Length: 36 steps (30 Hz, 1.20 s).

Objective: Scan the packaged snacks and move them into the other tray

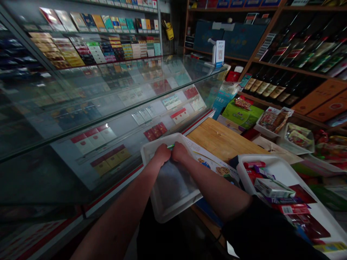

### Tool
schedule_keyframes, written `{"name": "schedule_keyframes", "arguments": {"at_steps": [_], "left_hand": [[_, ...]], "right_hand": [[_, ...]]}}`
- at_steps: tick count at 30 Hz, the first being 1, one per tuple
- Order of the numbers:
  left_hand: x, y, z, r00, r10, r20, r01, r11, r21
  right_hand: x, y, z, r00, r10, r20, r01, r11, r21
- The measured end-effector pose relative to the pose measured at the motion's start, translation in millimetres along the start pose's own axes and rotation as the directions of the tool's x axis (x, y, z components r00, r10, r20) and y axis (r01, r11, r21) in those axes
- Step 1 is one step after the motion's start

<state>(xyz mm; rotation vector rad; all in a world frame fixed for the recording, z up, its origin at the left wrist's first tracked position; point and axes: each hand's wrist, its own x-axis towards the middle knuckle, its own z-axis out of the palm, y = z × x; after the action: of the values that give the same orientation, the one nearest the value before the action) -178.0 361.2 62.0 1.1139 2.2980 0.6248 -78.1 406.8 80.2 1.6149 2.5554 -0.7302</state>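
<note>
Both hands meet over the far end of a white plastic tray (176, 207), which tilts toward me. My left hand (162, 154) is closed, knuckles up. Right beside it, my right hand (179, 151) is closed as well. Between them shows a small, thin green thing (170, 147), pinched by both hands; its kind is too small to make out. Under my wrists the tray's bottom is bare and looks translucent. A printed cardboard sheet or box (206, 162) lies beside the tray, partly covered by it and my right forearm.
A glass display counter (130, 97) with cigarette packs runs along the left. To the right, a white bin (271, 159) holds mixed small packets, beside a wooden tabletop (217, 135). Snack tubs (298, 139) and bottle shelves (255, 61) stand farther right.
</note>
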Motion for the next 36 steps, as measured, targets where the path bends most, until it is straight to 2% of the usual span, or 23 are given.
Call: {"name": "schedule_keyframes", "arguments": {"at_steps": [3,6,9,11,22,27,31,34,36], "left_hand": [[-2,-2,-1.5,1.000,0.010,-0.024,-0.011,0.999,-0.040],[-7,-2,-4.2,0.998,0.033,-0.045,-0.036,0.997,-0.065],[-10,-1,-6.0,0.997,0.066,-0.031,-0.067,0.996,-0.051],[-12,0,-6.8,0.997,0.078,-0.011,-0.078,0.997,-0.022],[-30,0,-9.8,0.985,0.154,0.081,-0.167,0.968,0.185],[-31,2,-5.1,0.983,0.157,0.092,-0.175,0.954,0.242],[-34,3,-9.3,0.983,0.181,0.042,-0.185,0.946,0.266],[-40,3,-21.0,0.979,0.204,-0.029,-0.190,0.947,0.257],[-44,1,-30.5,0.971,0.221,-0.089,-0.200,0.959,0.202]], "right_hand": [[-2,-4,-3,1.000,0.024,-0.003,-0.024,1.000,-0.012],[-8,-7,-5,1.000,-0.017,-0.020,0.016,0.999,-0.040],[-12,-9,-3,1.000,-0.011,0.008,0.011,0.997,-0.080],[-13,-9,-2,1.000,0.003,0.023,-0.001,0.995,-0.098],[-20,-5,-5,0.995,-0.096,-0.029,0.092,0.989,-0.112],[-11,-5,-4,0.997,-0.043,0.060,0.050,0.992,-0.120],[-7,-3,-8,0.999,0.005,0.042,-0.003,0.998,-0.066],[-7,-1,-19,0.999,0.023,-0.027,-0.024,1.000,-0.015],[-10,-2,-28,0.999,0.006,-0.033,-0.006,1.000,0.000]]}}
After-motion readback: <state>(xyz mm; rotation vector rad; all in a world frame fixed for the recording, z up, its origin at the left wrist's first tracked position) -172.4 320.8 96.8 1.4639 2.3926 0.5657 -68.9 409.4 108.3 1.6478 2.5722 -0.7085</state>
